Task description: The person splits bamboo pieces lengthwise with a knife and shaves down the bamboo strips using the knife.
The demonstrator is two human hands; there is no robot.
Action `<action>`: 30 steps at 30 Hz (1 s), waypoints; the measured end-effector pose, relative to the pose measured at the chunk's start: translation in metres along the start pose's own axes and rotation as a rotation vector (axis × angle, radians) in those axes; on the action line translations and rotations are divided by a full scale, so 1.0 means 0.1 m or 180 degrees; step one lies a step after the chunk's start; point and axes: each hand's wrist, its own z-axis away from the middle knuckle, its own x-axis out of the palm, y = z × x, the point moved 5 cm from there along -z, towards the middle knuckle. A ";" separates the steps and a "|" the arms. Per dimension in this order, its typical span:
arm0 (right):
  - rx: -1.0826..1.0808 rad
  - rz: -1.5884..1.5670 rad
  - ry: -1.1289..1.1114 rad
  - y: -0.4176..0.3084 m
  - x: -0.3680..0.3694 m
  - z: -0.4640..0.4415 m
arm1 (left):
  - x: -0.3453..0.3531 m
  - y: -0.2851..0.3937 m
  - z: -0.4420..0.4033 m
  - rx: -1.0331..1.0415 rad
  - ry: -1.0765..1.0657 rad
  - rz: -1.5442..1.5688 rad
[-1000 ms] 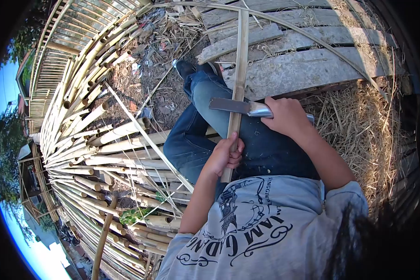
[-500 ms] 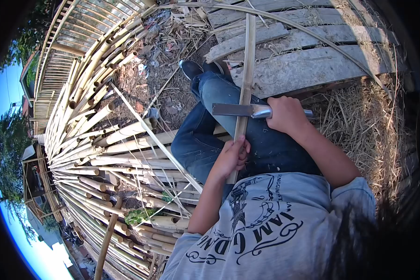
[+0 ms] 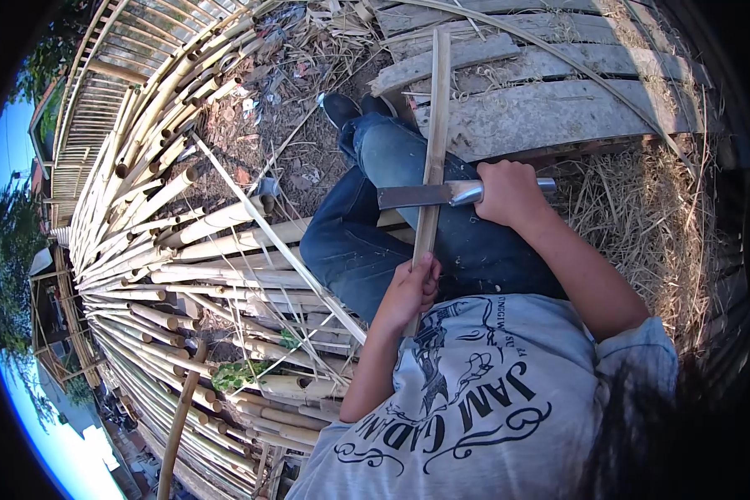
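My left hand (image 3: 412, 290) is closed around the lower part of a long, flat bamboo strip (image 3: 436, 117), close to my shirt. The strip runs away from me over my jeans, its far end above the wooden boards. In my right hand (image 3: 508, 193) is a knife (image 3: 417, 196), held by its shiny metal handle, the fingers wrapped round it. Its broad dark blade lies crosswise over the strip, pointing left, above my thigh. Whether the edge bites into the bamboo cannot be made out.
Many bamboo poles (image 3: 225, 242) lie piled on the left. Weathered wooden boards (image 3: 542, 117) stand ahead on the right, with dry shavings (image 3: 617, 217) beside my right arm. A bamboo fence (image 3: 133, 50) rises at the far left. Another thin strip (image 3: 267, 233) slants across the poles.
The bamboo strip has shifted slightly toward my body, together with my left hand. The knife still crosses it at nearly the same place. My view has turned a little.
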 end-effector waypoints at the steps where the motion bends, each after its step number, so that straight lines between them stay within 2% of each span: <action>1: 0.0013 0.0032 0.0005 -0.01 0.00 0.00 | -0.01 -0.02 0.03 0.0007 0.0012 0.0016; 14: -0.0049 0.0348 -0.0203 -0.15 -0.02 0.03 | -0.13 -0.27 0.32 -0.0071 0.0026 0.0181; 16: 0.0075 0.0295 -0.0146 -0.13 -0.03 0.03 | -0.19 -0.27 0.38 -0.0159 -0.0030 0.0128; 17: 0.0720 -0.0482 0.0133 0.06 0.07 -0.01 | -0.26 -0.33 0.45 -0.0252 -0.0113 0.0155; 18: 0.0717 -0.0475 0.0253 0.12 0.11 -0.04 | -0.36 -0.43 0.54 -0.0285 -0.0222 0.0172; 19: 0.0609 -0.0513 0.0371 0.14 0.13 -0.04 | -0.46 -0.49 0.61 -0.0215 -0.0073 -0.0144; 21: 0.0448 -0.0537 0.0528 0.16 0.04 -0.10 | -0.60 -0.62 0.61 -0.0057 -0.0289 -0.0007; 23: 0.0110 -0.0487 0.0374 0.01 0.08 -0.05 | -0.66 -0.60 0.65 -0.0101 -0.0247 0.0052; 28: -0.0351 -0.0614 0.0756 0.03 0.06 -0.05 | -0.42 -0.11 0.25 -0.0098 -0.0382 0.0384; 30: -0.0741 -0.0643 0.0796 0.03 0.05 -0.05 | -0.31 0.01 0.05 -0.0172 -0.0461 0.0483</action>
